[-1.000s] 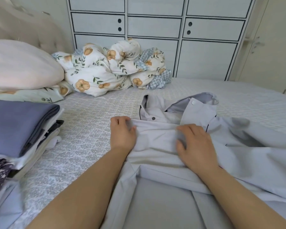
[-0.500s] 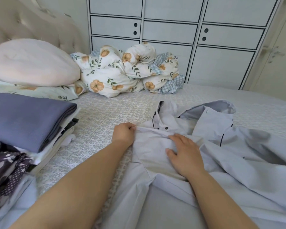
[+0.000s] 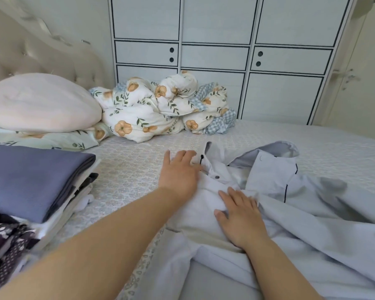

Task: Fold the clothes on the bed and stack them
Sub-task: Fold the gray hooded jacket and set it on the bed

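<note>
Both my hands lie flat, holding nothing: left hand [image 3: 179,174] and right hand [image 3: 241,217] should smooth the pale-blue button-up cotton shirt [image 3: 294,204] before folding.

Pale grey shirt [image 3: 301,213]: smooth matt woven cloth w/ dark piping, small glossy buttons. Bed [image 3: 128,169] cover: matt quilted cloth, fine patterned texture. Folded stack [image 3: 37,178]: top layer smooth blue-grey cloth, slight sheen. Duvet [image 3: 160,109]: soft floral cotton-look cloth, crumpled. Pillow [image 3: 41,102]: matt pinkish cloth. Headboard [image 3: 41,53]: tufted upholstery w/ shiny studs. Wardrobe [image 3: 214,29]: smooth matt white panels.
</note>
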